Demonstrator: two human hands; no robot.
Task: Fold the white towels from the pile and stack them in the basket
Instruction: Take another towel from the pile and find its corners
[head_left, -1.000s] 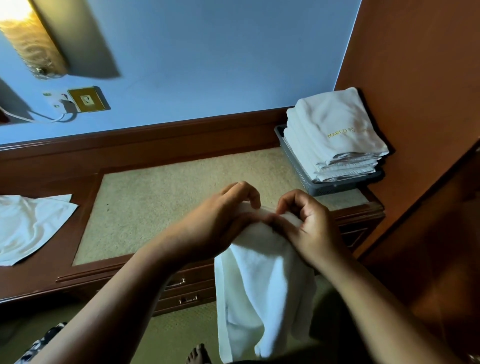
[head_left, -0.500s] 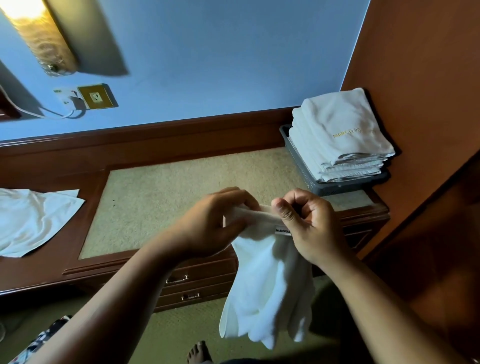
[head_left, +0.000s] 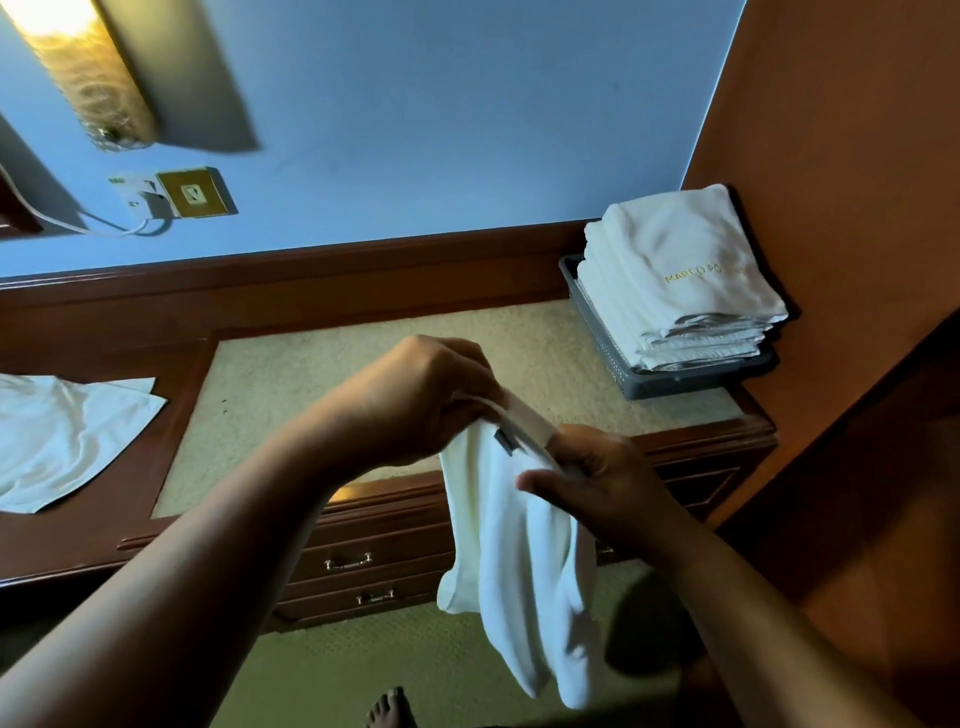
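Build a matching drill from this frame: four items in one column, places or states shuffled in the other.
1 held towel
2 grey basket
3 loose towel
4 wall lamp

A far right of the desk, stacked with folded towels
B lit, on the blue wall
C spread at the desk's left end
D pinched by the left hand and right hand, hanging

Pairs: 1-D, 2-A, 3-C, 4-B
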